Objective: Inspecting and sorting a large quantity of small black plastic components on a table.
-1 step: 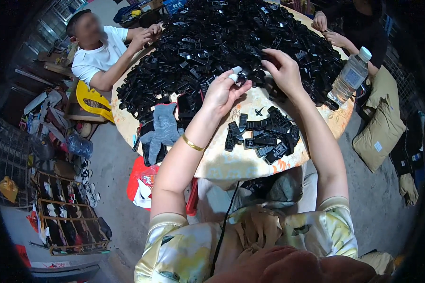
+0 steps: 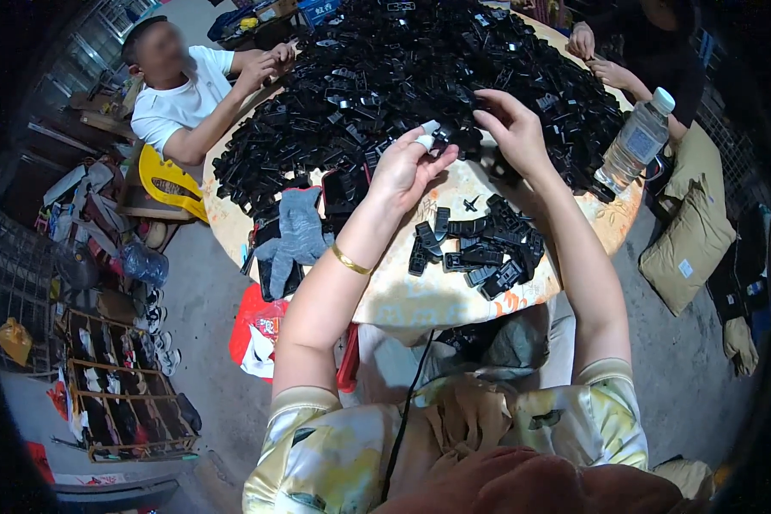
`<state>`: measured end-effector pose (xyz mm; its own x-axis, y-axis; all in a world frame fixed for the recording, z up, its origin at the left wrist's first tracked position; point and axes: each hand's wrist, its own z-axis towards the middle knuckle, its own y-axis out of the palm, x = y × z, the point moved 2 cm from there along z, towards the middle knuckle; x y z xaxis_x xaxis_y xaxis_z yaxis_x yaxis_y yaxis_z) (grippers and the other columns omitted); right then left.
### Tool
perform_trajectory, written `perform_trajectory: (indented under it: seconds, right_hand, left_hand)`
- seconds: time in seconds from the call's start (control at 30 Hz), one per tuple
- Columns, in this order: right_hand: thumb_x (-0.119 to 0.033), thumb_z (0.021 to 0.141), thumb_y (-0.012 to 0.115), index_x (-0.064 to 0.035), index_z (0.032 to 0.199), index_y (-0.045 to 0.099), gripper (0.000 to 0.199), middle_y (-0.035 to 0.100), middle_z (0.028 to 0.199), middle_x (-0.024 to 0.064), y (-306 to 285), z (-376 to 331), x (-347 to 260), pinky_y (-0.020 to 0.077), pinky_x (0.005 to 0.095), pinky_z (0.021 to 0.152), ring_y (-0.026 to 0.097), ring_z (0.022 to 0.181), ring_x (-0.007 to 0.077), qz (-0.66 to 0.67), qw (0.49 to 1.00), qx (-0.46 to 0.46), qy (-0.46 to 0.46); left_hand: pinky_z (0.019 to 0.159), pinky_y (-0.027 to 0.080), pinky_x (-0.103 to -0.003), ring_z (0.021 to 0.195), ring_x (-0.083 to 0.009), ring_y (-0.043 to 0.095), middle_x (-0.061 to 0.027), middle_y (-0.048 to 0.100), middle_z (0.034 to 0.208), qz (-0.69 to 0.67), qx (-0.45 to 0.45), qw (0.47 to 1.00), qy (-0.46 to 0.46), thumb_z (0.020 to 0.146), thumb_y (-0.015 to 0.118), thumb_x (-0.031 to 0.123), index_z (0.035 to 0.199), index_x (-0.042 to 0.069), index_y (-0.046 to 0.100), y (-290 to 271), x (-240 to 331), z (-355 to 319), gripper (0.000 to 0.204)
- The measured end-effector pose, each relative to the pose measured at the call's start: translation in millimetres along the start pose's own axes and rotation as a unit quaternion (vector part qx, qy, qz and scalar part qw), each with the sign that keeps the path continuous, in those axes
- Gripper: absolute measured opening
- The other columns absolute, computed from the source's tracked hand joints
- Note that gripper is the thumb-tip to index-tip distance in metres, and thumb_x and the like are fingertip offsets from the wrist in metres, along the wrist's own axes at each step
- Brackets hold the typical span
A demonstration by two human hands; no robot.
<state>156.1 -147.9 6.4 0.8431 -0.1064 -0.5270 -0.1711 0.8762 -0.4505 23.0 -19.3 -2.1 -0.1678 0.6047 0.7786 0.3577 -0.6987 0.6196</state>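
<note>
My left hand [image 2: 409, 168] is at the near edge of a large heap of black plastic parts [image 2: 385, 77]. Its thumb and forefinger, with white coverings on the tips, pinch a small black plastic part [image 2: 442, 134]. To its right, my right hand [image 2: 518, 137] has thumb and forefinger curled toward each other against the dark heap; what lies between them blends into the black and cannot be made out. Between my forearms, a smaller pile of black plastic clips [image 2: 481, 244] lies on the round patterned table [image 2: 411, 300].
A grey glove [image 2: 298, 227] lies left of my left forearm. The clear bottle [image 2: 634, 141] stands at the table's right edge. Two people work across the heap, one in a white shirt [image 2: 187, 98]. A red stool [image 2: 250, 330] and tan sacks [image 2: 690, 231] flank the table.
My right hand has shifted very slightly. Otherwise both hands and the piles look the same.
</note>
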Motion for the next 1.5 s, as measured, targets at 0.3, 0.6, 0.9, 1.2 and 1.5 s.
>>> perform_trajectory:
  seconds: [0.3, 0.6, 0.9, 1.2, 1.5]
  right_hand:
    - [-0.009, 0.087, 0.058, -0.0073, 0.12, 0.055, 0.033, 0.057, 0.094, 0.0012, 9.7, -15.2, -26.9, 0.0504, 0.0207, 0.063, 0.055, 0.079, 0.007, 0.405, 0.879, -0.154, 0.2]
    - [-0.009, 0.086, 0.06, -0.0031, 0.114, 0.057, 0.029, 0.062, 0.093, 0.0035, 8.2, -16.0, -26.3, 0.0495, 0.0214, 0.064, 0.058, 0.077, 0.0073, 0.433, 0.867, -0.112, 0.219]
    - [-0.006, 0.085, 0.061, -0.0003, 0.11, 0.059, 0.026, 0.063, 0.098, 0.0061, 15.6, -23.0, -31.2, 0.0517, 0.0225, 0.066, 0.059, 0.08, 0.0099, 0.411, 0.877, -0.11, 0.222]
    - [-0.006, 0.084, 0.062, -0.002, 0.103, 0.063, 0.02, 0.063, 0.096, 0.0038, 19.2, -26.1, -28.3, 0.05, 0.0226, 0.07, 0.06, 0.081, 0.0096, 0.216, 0.969, -0.069, 0.1]
    - [-0.008, 0.083, 0.063, -0.0005, 0.101, 0.065, 0.019, 0.066, 0.083, 0.0043, 5.2, -19.8, -33.7, 0.0487, 0.0212, 0.061, 0.059, 0.069, 0.0064, 0.33, 0.925, -0.044, 0.182]
  left_hand:
    - [0.063, 0.053, -0.025, 0.076, -0.0153, 0.061, -0.01, 0.059, 0.098, 0.041, -0.041, 0.997, 0.047, 0.093, 0.042, 0.005, 0.118, 0.001, 0.046, -4.7, -8.2, 3.7, 0.026]
    - [0.076, 0.056, -0.03, 0.092, -0.0232, 0.063, -0.0157, 0.059, 0.104, 0.122, -0.011, 0.991, 0.047, 0.094, 0.04, 0.006, 0.12, -0.004, 0.044, 9.9, -5.0, -6.1, 0.028]
    - [0.068, 0.054, -0.03, 0.083, -0.0191, 0.062, -0.0104, 0.059, 0.101, -0.023, -0.053, 0.998, 0.036, 0.09, 0.046, 0.004, 0.112, 0.003, 0.048, 3.3, -5.4, -5.2, 0.022]
    - [0.074, 0.049, -0.025, 0.084, -0.0134, 0.06, -0.0129, 0.059, 0.103, 0.345, 0.008, 0.92, 0.185, 0.085, 0.042, -0.004, 0.123, -0.007, 0.044, 11.7, 0.2, -13.9, 0.038]
    - [0.077, 0.051, -0.024, 0.09, -0.0132, 0.059, -0.0077, 0.056, 0.106, 0.256, -0.015, 0.961, 0.108, 0.088, 0.05, 0.002, 0.121, -0.001, 0.044, 11.1, 0.6, -10.8, 0.034]
